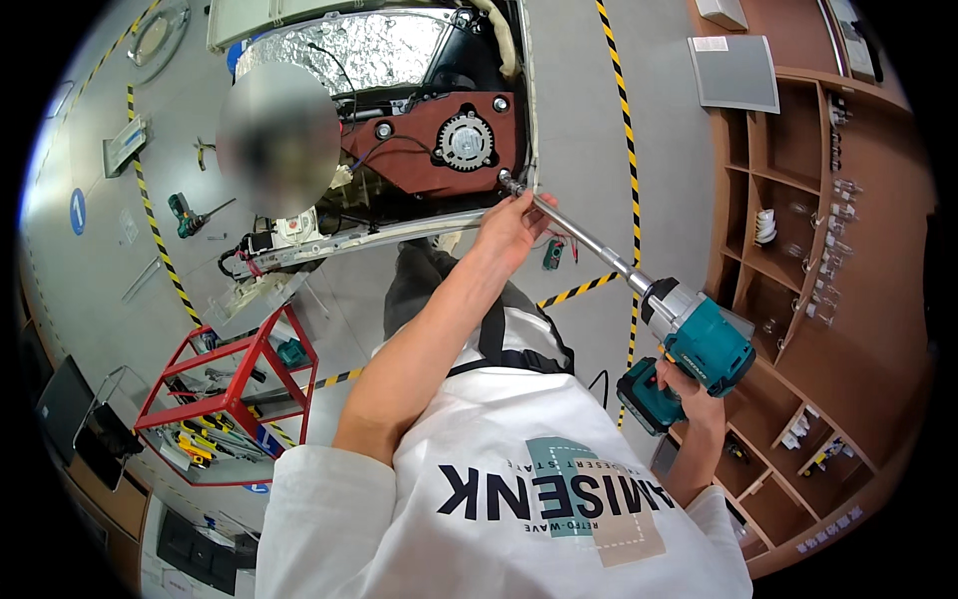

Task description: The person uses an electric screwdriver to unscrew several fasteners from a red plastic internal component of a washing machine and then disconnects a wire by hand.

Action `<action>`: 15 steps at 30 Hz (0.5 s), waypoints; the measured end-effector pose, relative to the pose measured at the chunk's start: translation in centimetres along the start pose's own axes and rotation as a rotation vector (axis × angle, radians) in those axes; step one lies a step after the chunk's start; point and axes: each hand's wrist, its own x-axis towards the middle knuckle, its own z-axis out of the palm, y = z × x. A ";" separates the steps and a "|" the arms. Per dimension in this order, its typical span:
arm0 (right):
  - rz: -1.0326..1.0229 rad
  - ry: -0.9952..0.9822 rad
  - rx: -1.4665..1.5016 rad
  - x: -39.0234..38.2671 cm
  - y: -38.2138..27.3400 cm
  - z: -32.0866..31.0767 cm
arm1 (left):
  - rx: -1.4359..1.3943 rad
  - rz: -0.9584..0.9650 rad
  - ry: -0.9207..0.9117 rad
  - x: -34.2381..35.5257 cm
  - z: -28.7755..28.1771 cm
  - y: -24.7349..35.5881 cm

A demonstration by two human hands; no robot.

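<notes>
My right hand point(691, 401) grips the handle of a teal and black impact driver point(699, 344). A long silver extension bar point(589, 238) runs from it up and left. Its socket tip point(510, 183) meets the lower right corner of a red-brown plate point(419, 165) on an opened machine. My left hand point(511, 228) is closed around the bar just behind the tip. The plate carries a round toothed wheel point(464, 140) and round bolts point(384, 130). Silver foil insulation point(369, 45) lies above the plate.
Another person's head point(279, 140) is at the machine's left side. A red tool cart point(230, 384) stands at lower left. Wooden shelves point(798, 230) with small parts fill the right. Yellow-black floor tape point(629, 150) and a second teal drill point(185, 215) lie on the grey floor.
</notes>
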 end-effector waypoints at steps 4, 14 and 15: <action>0.048 0.043 -0.079 -0.2 -2.2 1.4 | -0.043 -0.042 -0.039 0.4 -0.3 0.7; 0.121 0.056 -0.094 1.0 -5.7 1.2 | -0.063 -0.122 -0.070 0.5 0.0 2.0; -0.094 -0.041 -0.481 1.7 -6.4 1.1 | -0.075 -0.129 -0.078 0.4 0.0 2.2</action>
